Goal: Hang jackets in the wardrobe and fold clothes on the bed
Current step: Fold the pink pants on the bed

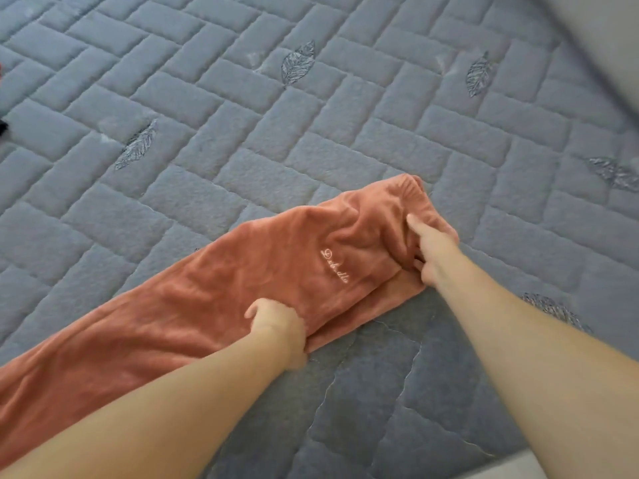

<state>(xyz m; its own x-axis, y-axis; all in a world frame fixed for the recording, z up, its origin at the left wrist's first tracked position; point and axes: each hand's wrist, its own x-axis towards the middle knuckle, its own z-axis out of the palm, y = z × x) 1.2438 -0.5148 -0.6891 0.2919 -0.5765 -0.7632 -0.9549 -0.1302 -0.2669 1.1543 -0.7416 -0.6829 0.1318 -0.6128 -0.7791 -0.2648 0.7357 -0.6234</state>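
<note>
Bed cover (242,98): one, grey-blue and quilted in a pattern of brick-like blocks; it filled almost all of the view, and everything else lay on it.
Garment (214,292): one, of soft fleece-like cloth in a rust-orange colour. It lay on the cover as a long band, from the near left corner up to the right of the middle. It was folded along its length, and a lower layer showed at its near edge. The far right end was bunched and creased. Pale cursive letters were sewn near that end; I could not read them with certainty.
Arms: two, bare, both coming from the near edge toward the garment.
Hands: two, both on the garment.
Left hand (276,326): it was at the near edge of the garment, about the middle of the band. Its fingers were curled down into the cloth and gripped it.
Right hand (432,250): it was at the bunched far right end. Its forefinger lay straight on the cloth, and the other fingers were bent under and pinched a fold at the edge.
Leaf figures (298,62): six could be counted, dark stitched leaves spread well apart over the cover.
Dark and red thing (2,127): a small piece at the far left edge; I could not tell what it was.
</note>
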